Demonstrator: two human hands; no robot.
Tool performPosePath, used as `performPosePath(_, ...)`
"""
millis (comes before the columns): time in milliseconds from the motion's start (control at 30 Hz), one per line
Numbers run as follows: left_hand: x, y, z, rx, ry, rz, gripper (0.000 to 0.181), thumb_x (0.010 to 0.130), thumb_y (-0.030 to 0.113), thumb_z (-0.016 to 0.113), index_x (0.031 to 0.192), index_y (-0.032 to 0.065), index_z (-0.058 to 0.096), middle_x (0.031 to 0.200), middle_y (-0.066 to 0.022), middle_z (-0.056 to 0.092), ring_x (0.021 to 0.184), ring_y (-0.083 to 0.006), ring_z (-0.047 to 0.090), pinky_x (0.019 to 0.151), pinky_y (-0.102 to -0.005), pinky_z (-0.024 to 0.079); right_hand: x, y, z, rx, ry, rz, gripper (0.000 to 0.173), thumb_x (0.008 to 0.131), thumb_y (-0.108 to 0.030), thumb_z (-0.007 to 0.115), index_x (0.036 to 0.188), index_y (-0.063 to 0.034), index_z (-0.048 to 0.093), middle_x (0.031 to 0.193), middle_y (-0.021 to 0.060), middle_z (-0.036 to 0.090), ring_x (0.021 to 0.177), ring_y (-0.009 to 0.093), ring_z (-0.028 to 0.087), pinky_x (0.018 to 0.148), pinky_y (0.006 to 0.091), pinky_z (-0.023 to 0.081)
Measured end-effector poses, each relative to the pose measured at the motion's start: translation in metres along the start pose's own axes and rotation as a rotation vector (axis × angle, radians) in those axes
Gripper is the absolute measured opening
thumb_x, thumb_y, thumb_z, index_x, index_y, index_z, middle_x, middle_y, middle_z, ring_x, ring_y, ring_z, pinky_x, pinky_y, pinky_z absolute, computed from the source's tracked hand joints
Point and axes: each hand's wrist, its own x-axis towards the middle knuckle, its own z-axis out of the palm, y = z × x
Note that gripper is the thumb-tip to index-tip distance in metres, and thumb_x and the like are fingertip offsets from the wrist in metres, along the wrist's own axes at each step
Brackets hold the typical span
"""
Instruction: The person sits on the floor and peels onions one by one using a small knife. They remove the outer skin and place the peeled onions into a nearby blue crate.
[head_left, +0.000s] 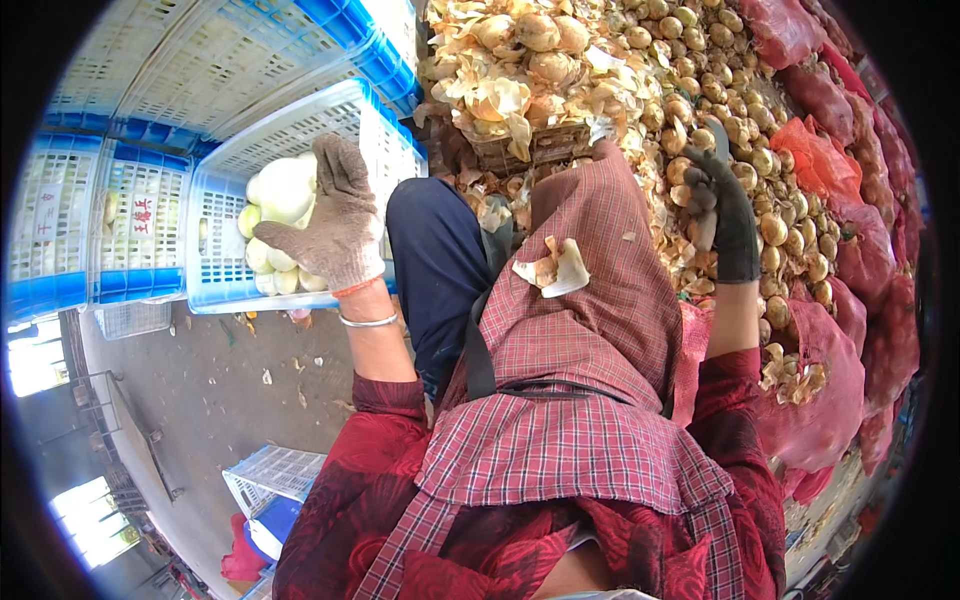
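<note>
My left hand (334, 221), in a brown-grey knit glove, is over a white-and-blue plastic crate (225, 169) with its thumb and fingers spread. Right beside its palm is a large peeled onion (286, 187); whether the two touch is unclear. Several smaller peeled onions (271, 259) lie in the crate below, partly hidden by the glove. On the other side, my right hand (724, 214), in a dark glove, is closed around a knife (718, 141) whose blade points away from me. Unpeeled onions (776, 229) lie beneath and around that hand.
Ahead, onions and loose skins (495, 97) heap over a slatted crate (559, 144). Stacked crates (142, 217) bearing handwriting stand left. Red mesh sacks (817, 375) line the right. Onion skin (559, 270) rests on my checked apron (577, 337). Another crate (274, 476) is behind left.
</note>
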Motion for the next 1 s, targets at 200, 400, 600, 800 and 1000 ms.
performPosePath(200,0.029,-0.048,-0.009,0.069,0.085,-0.299,0.096,0.083,0.067,0.057,0.133,-0.0133,0.041,0.131,-0.0273,0.053,0.121,-0.0389,0.053,0.104,-0.0508,0.045,0.095,0.040,-0.041,0.819,-0.139,0.170,0.041,0.091,-0.024,0.065,0.114,0.0064,0.051,0.097,0.0170,0.065,0.099,0.034,0.063,0.084,0.0388,0.058)
performPosePath(400,0.046,-0.047,-0.057,0.114,0.143,-0.365,0.070,0.093,0.052,0.053,0.127,-0.0099,0.051,0.129,-0.0289,0.056,0.120,-0.0421,0.054,0.104,-0.0536,0.044,0.071,0.038,0.065,0.076,-0.180,0.137,0.028,0.096,-0.024,0.058,0.111,-0.0009,0.056,0.084,0.0073,0.062,0.058,0.014,0.058,0.053,0.0329,0.056)
performPosePath(600,0.043,-0.053,-0.066,0.345,0.126,-0.313,0.065,0.095,0.048,0.055,0.134,-0.0033,0.046,0.134,-0.0268,0.052,0.122,-0.0399,0.053,0.106,-0.0511,0.043,0.090,0.026,0.105,-0.523,-0.133,-0.040,0.033,0.096,-0.035,0.058,0.110,-0.0049,0.055,0.074,0.0021,0.056,0.052,0.010,0.054,0.046,0.0276,0.048)
performPosePath(800,0.044,-0.060,-0.053,0.500,0.158,-0.271,0.059,0.094,0.046,0.057,0.133,0.0020,0.048,0.126,-0.0208,0.059,0.111,-0.0356,0.060,0.099,-0.0476,0.048,0.153,0.024,0.150,-0.798,-0.066,-0.257,0.036,0.097,-0.036,0.052,0.114,-0.0049,0.056,0.067,0.0024,0.052,0.050,0.012,0.052,0.046,0.0278,0.043)
performPosePath(1000,0.048,-0.061,-0.051,0.536,0.131,-0.269,0.052,0.093,0.037,0.062,0.131,0.0037,0.051,0.124,-0.0197,0.060,0.110,-0.0324,0.061,0.096,-0.0435,0.049,0.205,0.037,0.146,-0.660,-0.128,-0.107,0.033,0.094,-0.039,0.056,0.094,-0.0059,0.053,0.063,0.0000,0.051,0.046,0.008,0.046,0.042,0.0241,0.035)
